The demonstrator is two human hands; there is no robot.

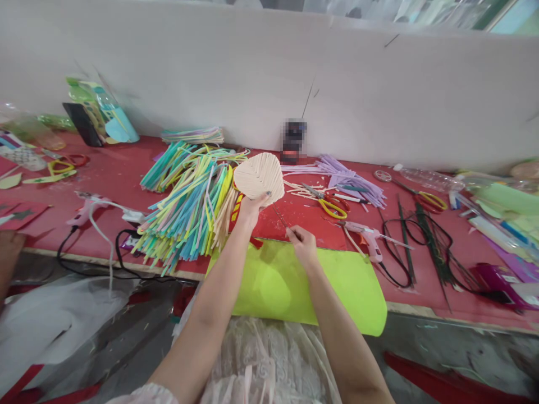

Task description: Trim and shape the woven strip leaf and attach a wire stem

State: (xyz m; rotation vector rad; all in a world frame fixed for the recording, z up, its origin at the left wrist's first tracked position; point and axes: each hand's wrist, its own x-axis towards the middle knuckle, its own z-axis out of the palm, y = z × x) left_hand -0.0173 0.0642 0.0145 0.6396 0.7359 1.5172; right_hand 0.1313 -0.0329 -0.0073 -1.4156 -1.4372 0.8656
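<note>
A cream leaf-shaped piece [260, 178] made of ribbed strips is held up by my left hand [255, 209], whose fingers grip its lower edge. My right hand [301, 241] is closed in a pinch at the lower end of a thin dark stem [280, 215], which runs up toward the base of the leaf. Whether the stem joins the leaf is hard to see. Under my hands lie a red sheet [328, 230] and a yellow-green sheet [273, 280]. Left of the leaf is a big pile of coloured straw-like strips [185, 207].
Yellow-handled scissors [332, 207] and purple strips [357, 177] lie right of the leaf. A pink glue gun [366, 235] with a black cord sits beside dark green stems [432, 241]. Another glue gun [86, 210] is at left. Part of another person's hand [10, 247] shows at the left edge.
</note>
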